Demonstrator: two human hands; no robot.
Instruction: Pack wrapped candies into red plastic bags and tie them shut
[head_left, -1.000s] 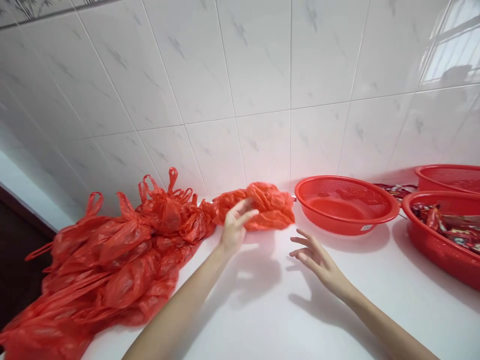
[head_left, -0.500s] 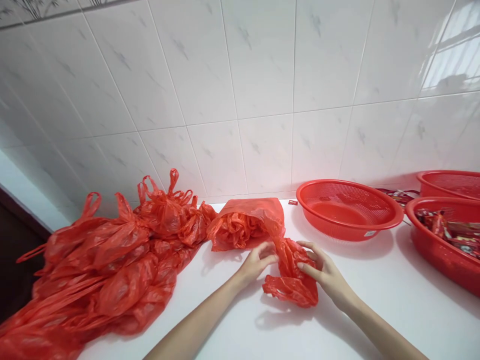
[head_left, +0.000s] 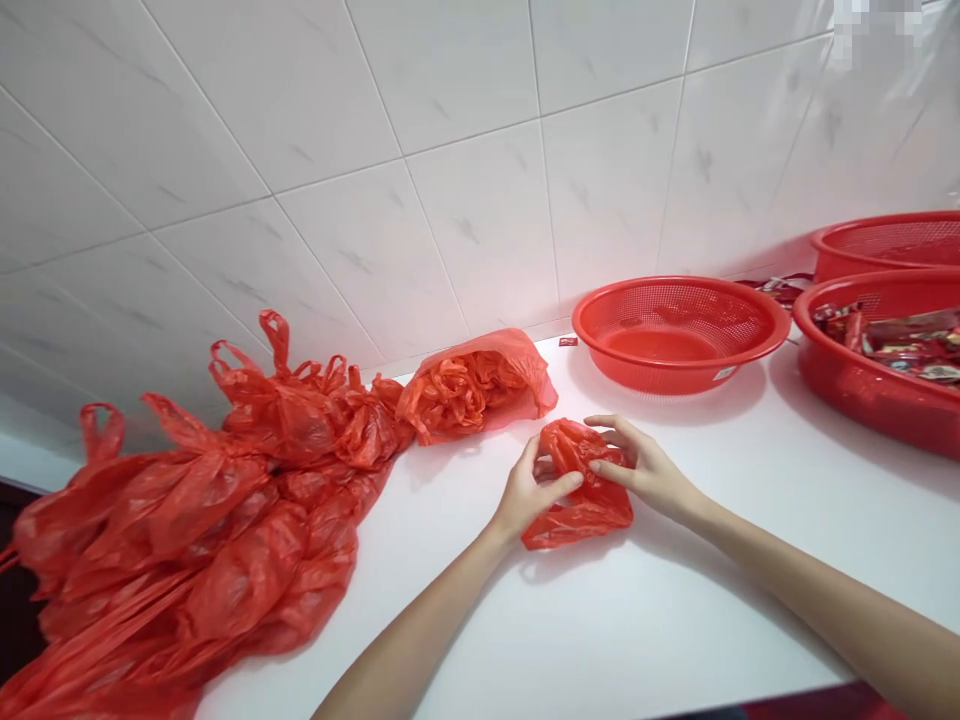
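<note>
The crumpled red bag [head_left: 576, 520] sits between the left hand [head_left: 525, 495] and right hand [head_left: 654, 474], both grasping its sides.

The thin plastic bag [head_left: 586, 507] at five o'clock is crinkled and faintly glossy. Plastic basket [head_left: 656, 376] at three: smooth. Wall tiles [head_left: 465, 65] at twelve: glossy.
</note>
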